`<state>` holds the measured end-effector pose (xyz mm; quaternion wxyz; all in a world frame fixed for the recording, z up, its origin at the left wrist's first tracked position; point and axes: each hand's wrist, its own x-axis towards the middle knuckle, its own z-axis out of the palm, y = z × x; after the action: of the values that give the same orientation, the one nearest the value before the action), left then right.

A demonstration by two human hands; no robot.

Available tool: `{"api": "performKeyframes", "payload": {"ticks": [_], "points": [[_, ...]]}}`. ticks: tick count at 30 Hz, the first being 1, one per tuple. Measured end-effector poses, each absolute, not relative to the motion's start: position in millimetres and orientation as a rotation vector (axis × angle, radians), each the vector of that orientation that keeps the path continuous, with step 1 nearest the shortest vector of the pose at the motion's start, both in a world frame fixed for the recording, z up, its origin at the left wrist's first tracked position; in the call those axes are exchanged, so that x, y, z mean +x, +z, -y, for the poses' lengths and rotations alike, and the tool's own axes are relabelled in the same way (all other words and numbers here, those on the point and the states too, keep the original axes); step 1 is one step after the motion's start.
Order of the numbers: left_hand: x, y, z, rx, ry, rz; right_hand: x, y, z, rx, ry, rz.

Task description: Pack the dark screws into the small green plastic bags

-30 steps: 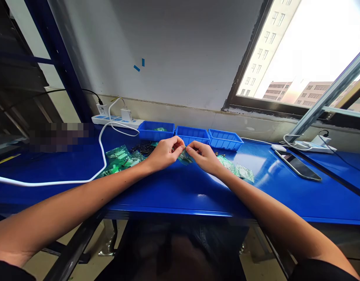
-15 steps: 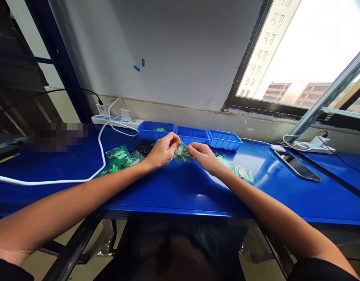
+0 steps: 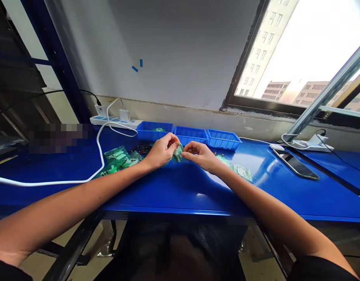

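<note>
My left hand (image 3: 161,151) and my right hand (image 3: 201,155) meet above the blue table (image 3: 174,187), both pinching one small clear bag with a green part inside (image 3: 178,153). The fingers of each hand are closed on the bag's edges. A heap of similar green bags (image 3: 118,159) lies to the left of my left hand, beside some small black parts (image 3: 141,148). More green bags (image 3: 237,168) lie just right of my right wrist.
Three blue bins (image 3: 191,134) stand in a row behind my hands. A white power strip (image 3: 114,121) and white cable (image 3: 101,156) lie at the left. At the right lie a phone (image 3: 295,164) and a second power strip (image 3: 310,146) under the window.
The bag has been lifted off the table and turned upright between my hands. My right hand moved slightly left and closer to my left.
</note>
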<state>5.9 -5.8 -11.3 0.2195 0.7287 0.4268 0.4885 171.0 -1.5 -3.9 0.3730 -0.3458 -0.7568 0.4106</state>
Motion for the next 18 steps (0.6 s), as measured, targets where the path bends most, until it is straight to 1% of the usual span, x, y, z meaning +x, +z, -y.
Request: {"api": "performKeyframes", "payload": {"ticks": [3,6,13,18], "points": [[7.0,-11.5,7.5,2.028,1.345,-1.127,170.7,-4.3,2.3,-0.880,1.214,1.962],[7.5,-11.1,8.4,2.034,1.352,-1.101,169.8,-5.4,2.7,-0.879,1.251,1.948],[7.1,-10.5,4.5,1.878,1.393,-1.149,169.4,-7.9,-1.0,-0.934,1.023,1.868],[10.6,-11.3,5.5,1.717,1.254,-1.080,170.8,-4.1,-2.9,-0.995,0.813,1.800]]}}
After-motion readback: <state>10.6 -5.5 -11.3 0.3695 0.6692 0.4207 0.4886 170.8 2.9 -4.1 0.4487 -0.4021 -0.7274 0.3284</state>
